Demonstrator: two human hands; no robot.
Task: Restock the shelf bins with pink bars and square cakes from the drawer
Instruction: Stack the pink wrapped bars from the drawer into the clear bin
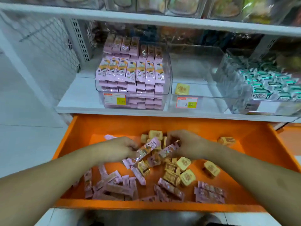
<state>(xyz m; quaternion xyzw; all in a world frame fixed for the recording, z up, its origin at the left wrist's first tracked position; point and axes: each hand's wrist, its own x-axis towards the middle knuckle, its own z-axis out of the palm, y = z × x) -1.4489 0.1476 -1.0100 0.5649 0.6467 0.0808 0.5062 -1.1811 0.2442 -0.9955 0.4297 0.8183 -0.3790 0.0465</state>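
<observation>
An open orange drawer [101,126] holds several loose pink bars [114,185] and yellow square cakes [187,176]. My left hand [118,149] grips a pink bar [146,149] above the pile. My right hand [187,144] pinches another pink bar [169,150] beside it. On the shelf above, the left clear bin [168,95] is stacked full of pink bars. The middle clear bin [203,98] holds a single square cake [182,89].
A third clear bin [241,110] at the right holds green-and-white wrapped sweets. Price tags sit on the bin fronts. More bins stand on the shelf above. White floor tiles lie to the left of the drawer.
</observation>
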